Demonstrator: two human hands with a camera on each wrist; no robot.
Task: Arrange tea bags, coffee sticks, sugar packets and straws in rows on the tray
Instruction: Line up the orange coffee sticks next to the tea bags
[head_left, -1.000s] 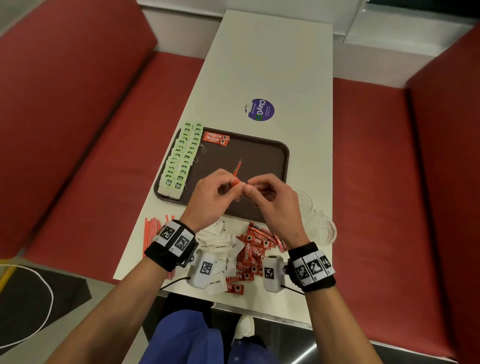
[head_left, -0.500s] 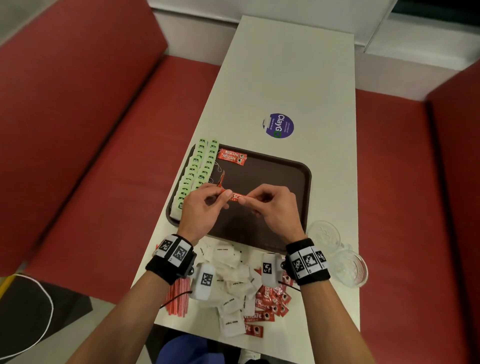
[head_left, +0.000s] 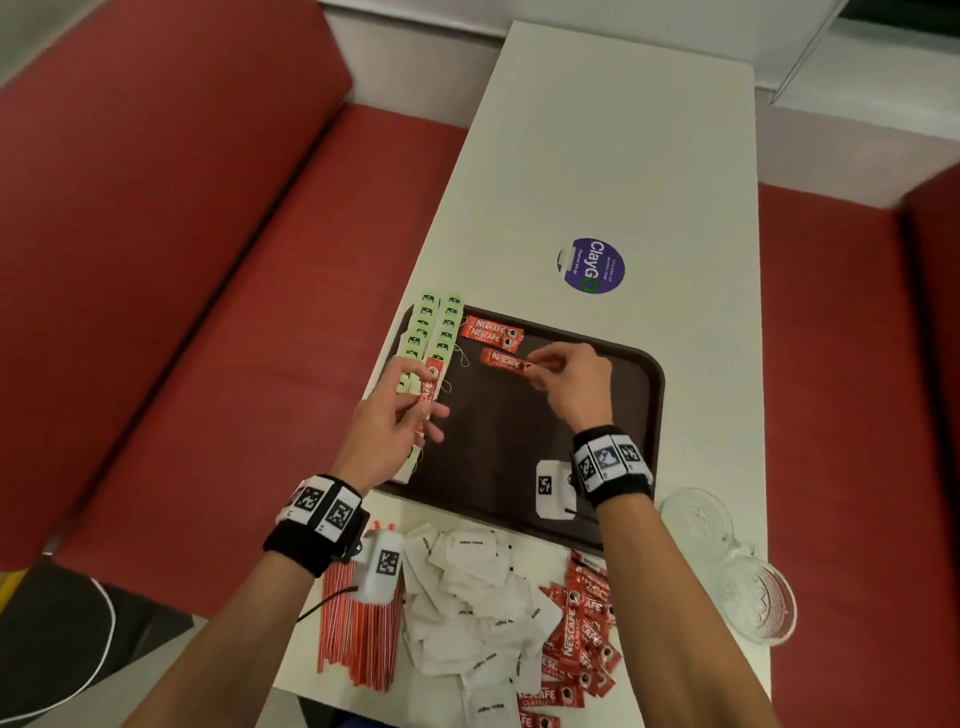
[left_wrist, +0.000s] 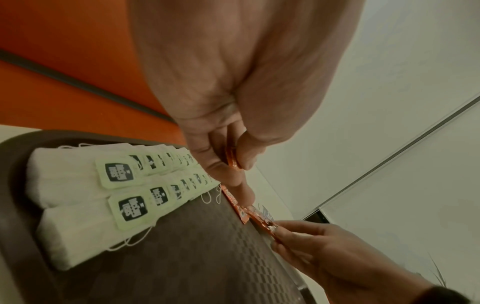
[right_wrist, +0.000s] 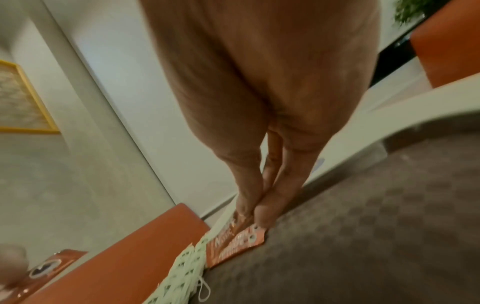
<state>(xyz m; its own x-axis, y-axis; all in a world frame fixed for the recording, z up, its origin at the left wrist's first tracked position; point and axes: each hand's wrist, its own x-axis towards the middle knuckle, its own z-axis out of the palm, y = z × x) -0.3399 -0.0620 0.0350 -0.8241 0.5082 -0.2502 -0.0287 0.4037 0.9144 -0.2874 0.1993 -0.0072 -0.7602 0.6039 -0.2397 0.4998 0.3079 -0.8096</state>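
The right hand (head_left: 569, 382) pinches one end of a coffee stick (head_left: 503, 358) low over the tray (head_left: 647, 415), just beside two laid sticks (head_left: 491, 331). The left hand (head_left: 395, 415) pinches another stick (head_left: 429, 387) above the tea bags (head_left: 434, 332).

Textured plastic tray (head_left: 644, 415), glossy coffee sticks (head_left: 491, 330)

**Layout: tray centre, loose stock near edge**

Dark brown plastic tray (head_left: 636, 415) sits mid-way on the long white table (head_left: 623, 156). Two rows of green-tagged tea bags (head_left: 439, 332) line the tray's left edge. Two red coffee sticks (head_left: 491, 331) lie at its far-left corner, just right of the bags. Nearer than the tray, left to right: red-striped straws (head_left: 358, 634), white sugar packets (head_left: 467, 587), loose red coffee sticks (head_left: 576, 649). Clear plastic lids (head_left: 727, 561) lie right of the tray's near corner; round purple sticker (head_left: 592, 265) beyond the tray.
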